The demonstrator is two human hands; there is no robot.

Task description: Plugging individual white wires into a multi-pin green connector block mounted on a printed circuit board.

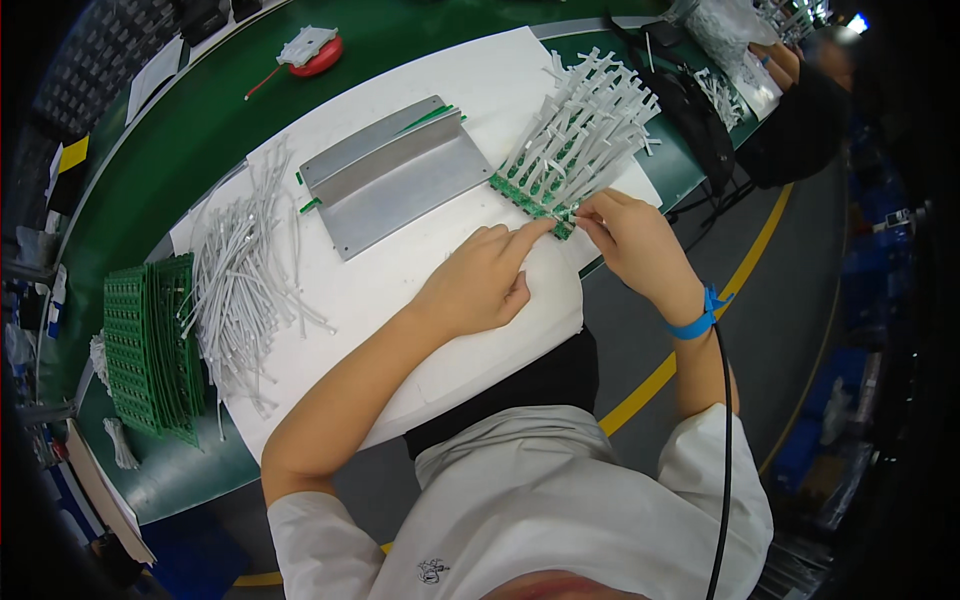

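A green circuit board (516, 196) lies toward the right of the white sheet, with rows of white cables (600, 110) rising from it. At its near corner my right hand (632, 238) pinches with thumb and index finger. What sits between those fingertips is too small to make out. My left hand (482, 278) reaches in from the left, its index fingertip touching the board's near edge beside the right fingers. Its thumb is apart and the other fingers are loosely curled, with nothing visible in them. A blue wrist strap (698, 314) with a black cord circles my right wrist.
An angled grey metal plate (400, 178) rests on the white sheet (345, 310). Left of it lie loose white cables (245, 280) and a stack of green boards (150, 345). A red round object (318, 58) sits on the green table (215, 110). Another person's hand (780, 65) shows at far right.
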